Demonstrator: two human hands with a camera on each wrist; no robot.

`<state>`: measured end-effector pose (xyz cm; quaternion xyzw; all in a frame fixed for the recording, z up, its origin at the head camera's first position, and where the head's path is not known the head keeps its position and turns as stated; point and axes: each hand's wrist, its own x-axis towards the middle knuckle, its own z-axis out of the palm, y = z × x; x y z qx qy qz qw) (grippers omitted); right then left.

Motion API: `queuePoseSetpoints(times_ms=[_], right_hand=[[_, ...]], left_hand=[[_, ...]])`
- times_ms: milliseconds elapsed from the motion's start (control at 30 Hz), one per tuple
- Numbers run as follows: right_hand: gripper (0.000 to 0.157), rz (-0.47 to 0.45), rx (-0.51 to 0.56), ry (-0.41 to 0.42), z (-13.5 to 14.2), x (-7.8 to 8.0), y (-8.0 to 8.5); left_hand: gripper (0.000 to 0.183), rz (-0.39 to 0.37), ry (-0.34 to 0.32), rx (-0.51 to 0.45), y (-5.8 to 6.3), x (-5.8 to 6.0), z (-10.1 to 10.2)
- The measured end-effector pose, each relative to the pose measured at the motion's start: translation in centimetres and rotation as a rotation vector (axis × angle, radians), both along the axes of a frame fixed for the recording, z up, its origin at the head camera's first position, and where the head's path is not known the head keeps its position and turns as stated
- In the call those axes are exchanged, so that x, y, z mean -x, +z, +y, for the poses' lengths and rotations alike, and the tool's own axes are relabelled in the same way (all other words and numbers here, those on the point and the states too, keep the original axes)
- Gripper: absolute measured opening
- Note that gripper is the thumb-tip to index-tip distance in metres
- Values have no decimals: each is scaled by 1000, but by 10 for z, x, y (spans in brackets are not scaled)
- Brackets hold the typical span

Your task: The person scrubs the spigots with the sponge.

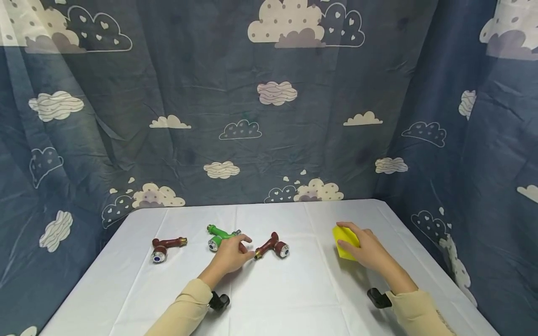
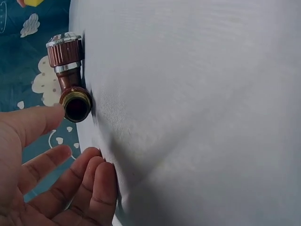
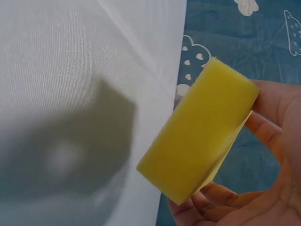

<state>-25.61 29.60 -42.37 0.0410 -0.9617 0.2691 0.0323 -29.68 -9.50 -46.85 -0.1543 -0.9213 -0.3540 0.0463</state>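
Note:
My right hand (image 1: 371,249) grips a yellow sponge (image 1: 345,242) between thumb and fingers, raised over the white table; in the right wrist view the sponge (image 3: 200,132) casts a shadow on the cloth. Between a green angle valve (image 1: 219,237) and a brown angle valve (image 1: 273,245) is my left hand (image 1: 231,254), holding nothing. Its thumb (image 2: 40,120) is right at the brass threaded end of the brown valve (image 2: 66,52), and its other fingers are loosely bent by the cloth. The hand overlaps part of the green valve in the head view.
A second brown angle valve (image 1: 168,245) lies farther left on the white-covered table (image 1: 290,298). Dark blue cloud-print curtains (image 1: 201,93) stand behind the table and along both sides. A black wrist mount (image 1: 219,301) sticks out from the left sleeve, another (image 1: 378,297) from the right.

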Motion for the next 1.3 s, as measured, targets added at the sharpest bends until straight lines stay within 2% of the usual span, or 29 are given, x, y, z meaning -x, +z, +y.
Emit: queuePoseSetpoints(times_ms=[133, 300, 567, 700, 867, 1000, 1100, 1300], right_hand=[[62, 12, 28, 15, -1, -4, -2], [63, 27, 69, 41, 0, -10, -2], [67, -55, 209, 72, -2, -20, 6], [68, -79, 247, 76, -5, -24, 9], [67, -73, 269, 96, -11, -28, 8], [63, -24, 259, 135, -16, -29, 4], [61, 5, 251, 152, -19, -29, 1], [61, -14, 246, 159, -24, -27, -1]], left_hand=[[36, -21, 15, -26, -1, 2, 2], [37, -35, -4, -47, -1, 4, 8], [35, -102, 11, -122, -4, 10, 14], [35, -119, 7, -151, -5, 11, 15], [34, -115, -10, -169, -4, 9, 16], [31, -115, -16, -180, -5, 8, 16], [29, -115, -7, -171, -6, 8, 17], [23, -104, 32, -132, -9, 11, 19]])
